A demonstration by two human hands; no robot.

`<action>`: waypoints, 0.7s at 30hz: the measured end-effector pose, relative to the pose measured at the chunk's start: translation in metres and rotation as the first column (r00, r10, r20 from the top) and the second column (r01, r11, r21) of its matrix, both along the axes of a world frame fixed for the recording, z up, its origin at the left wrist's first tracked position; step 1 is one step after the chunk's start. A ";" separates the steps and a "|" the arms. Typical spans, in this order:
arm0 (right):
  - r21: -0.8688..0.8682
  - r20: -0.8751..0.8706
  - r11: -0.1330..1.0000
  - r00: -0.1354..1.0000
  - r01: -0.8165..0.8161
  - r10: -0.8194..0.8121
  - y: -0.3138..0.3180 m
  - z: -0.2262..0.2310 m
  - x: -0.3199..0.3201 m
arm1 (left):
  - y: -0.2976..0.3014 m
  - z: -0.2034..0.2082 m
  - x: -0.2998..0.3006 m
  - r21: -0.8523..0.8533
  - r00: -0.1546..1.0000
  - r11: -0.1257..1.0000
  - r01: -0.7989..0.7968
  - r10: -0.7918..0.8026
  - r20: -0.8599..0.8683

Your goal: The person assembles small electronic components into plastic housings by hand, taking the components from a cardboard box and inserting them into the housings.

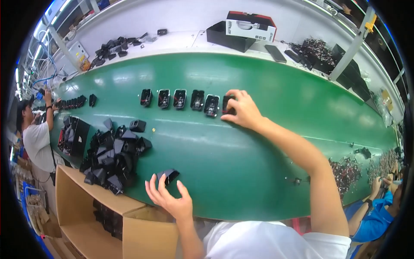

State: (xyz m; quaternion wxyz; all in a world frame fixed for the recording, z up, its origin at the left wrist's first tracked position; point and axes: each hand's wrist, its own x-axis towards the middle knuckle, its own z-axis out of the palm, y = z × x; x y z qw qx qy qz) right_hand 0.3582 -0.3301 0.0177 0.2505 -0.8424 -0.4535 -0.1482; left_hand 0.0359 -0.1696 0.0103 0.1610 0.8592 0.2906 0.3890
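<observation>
My right hand is closed around a black plastic housing at the right end of a row. That row holds several similar open housings with small parts and bits of red wire inside, standing on the green table. Low in the middle, my left hand has its fingers spread beside a loose, angular black housing. The fingertips reach its near side; whether they touch it I cannot tell. Left of that hand lies a large heap of black housings.
An open cardboard box with black parts stands at the table's near left edge. Wired small parts are piled at right. A shelf behind carries boxes, a phone and more parts. People work at both ends.
</observation>
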 end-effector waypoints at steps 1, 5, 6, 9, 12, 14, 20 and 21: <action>0.000 0.002 0.999 0.999 -0.040 0.040 -0.001 0.004 -0.003 | 0.002 -0.004 0.000 -0.011 1.000 1.000 -0.010 0.010 0.001; 0.020 -0.003 0.982 0.982 -0.190 0.190 0.016 -0.010 -0.009 | 0.021 -0.025 -0.011 -0.159 1.000 0.987 0.012 -0.016 -0.026; -0.048 0.021 0.986 0.987 -0.158 0.160 0.017 -0.011 -0.014 | 0.020 -0.024 -0.012 -0.180 0.997 0.984 0.011 -0.024 -0.073; -0.056 0.044 0.986 0.987 -0.155 0.157 0.002 -0.010 -0.013 | 0.011 -0.019 -0.003 -0.187 0.991 0.981 0.055 -0.077 -0.109; 0.013 -0.019 0.988 0.988 -0.154 0.154 -0.002 -0.010 -0.017 | 0.011 -0.018 -0.004 -0.177 0.987 0.983 0.055 -0.080 -0.142; 0.043 -0.060 0.987 0.986 -0.152 0.155 -0.002 -0.010 -0.017 | 0.011 -0.016 -0.005 -0.163 0.985 0.985 0.056 -0.081 -0.151; -0.060 0.023 0.983 0.985 -0.171 0.173 -0.002 -0.008 -0.014 | 0.010 -0.018 0.002 -0.259 0.988 0.963 0.075 -0.107 -0.112; -0.057 0.054 0.984 0.983 -0.170 0.173 0.000 -0.007 -0.014 | 0.011 -0.018 0.002 -0.271 0.988 0.959 0.076 -0.109 -0.108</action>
